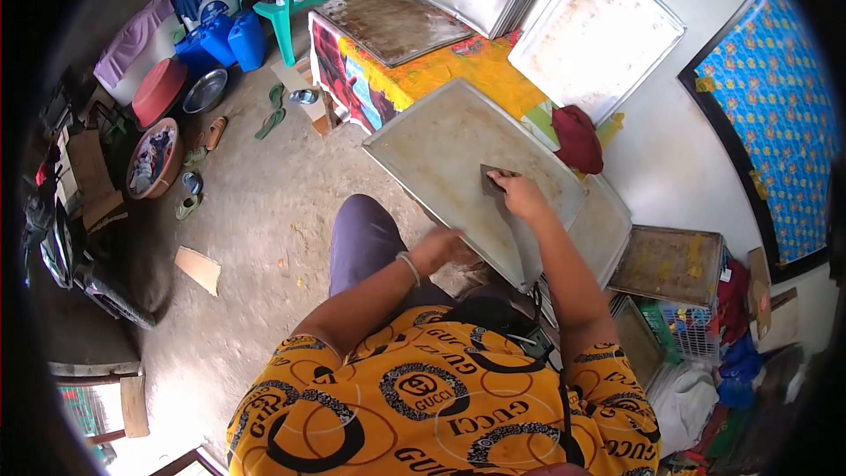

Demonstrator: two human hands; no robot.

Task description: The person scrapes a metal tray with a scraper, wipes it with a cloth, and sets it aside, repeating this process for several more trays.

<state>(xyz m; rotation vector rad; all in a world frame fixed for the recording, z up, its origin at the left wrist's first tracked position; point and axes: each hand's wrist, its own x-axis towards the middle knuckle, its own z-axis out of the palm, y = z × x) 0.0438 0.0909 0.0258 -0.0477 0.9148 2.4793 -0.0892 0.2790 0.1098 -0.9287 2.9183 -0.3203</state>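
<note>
A large metal tray (441, 145) with a stained grey surface lies in front of me, tilted across the view. My right hand (520, 192) is on it, its fingers closed round a small dark flat scraper (492, 180) that touches the tray's surface. At the tray's near left edge is my left hand (438, 249), blurred by motion; its fingers are partly hidden by the edge, and what they hold, if anything, cannot be made out. A dark red cloth (578, 139) lies by the tray's far right side.
A yellow-covered table (423, 79) bears a browned tray (392, 22). More trays (599, 35) lean against the wall. At right, another tray (667, 264) tops a crate (692, 332). Basins (155, 159), blue jugs (247, 40) and slippers stand on the floor at left.
</note>
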